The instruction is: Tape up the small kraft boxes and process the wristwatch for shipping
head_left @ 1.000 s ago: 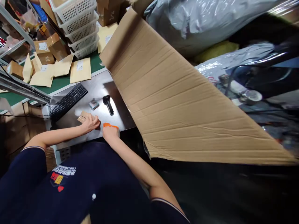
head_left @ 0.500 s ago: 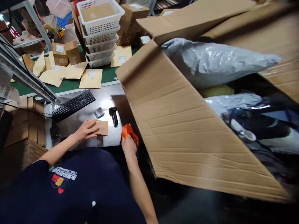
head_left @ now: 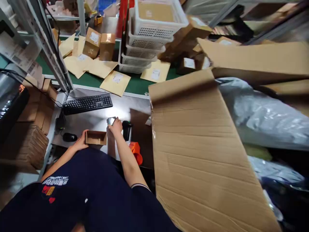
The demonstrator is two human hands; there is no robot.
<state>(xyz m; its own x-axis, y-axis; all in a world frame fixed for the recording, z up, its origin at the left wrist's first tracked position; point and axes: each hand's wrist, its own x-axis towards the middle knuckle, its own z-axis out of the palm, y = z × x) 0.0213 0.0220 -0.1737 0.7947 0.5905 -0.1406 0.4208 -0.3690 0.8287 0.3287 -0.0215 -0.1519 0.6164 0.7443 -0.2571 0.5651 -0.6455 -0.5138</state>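
Now the left hand (head_left: 80,144) rests open against a small open brown cardboard box (head_left: 96,137). The right hand (head_left: 116,125) pinches a small shiny packet (head_left: 111,120) beside a black barcode scanner (head_left: 126,129).

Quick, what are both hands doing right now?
Left hand: open, resting against the small cardboard box.
Right hand: closing on a small shiny packet.

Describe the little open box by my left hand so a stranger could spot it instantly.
On the steel desk, just below the black keyboard, sits a small open cardboard box against the left hand. Unlike the sealed, labelled cartons behind, it is empty and open-topped.
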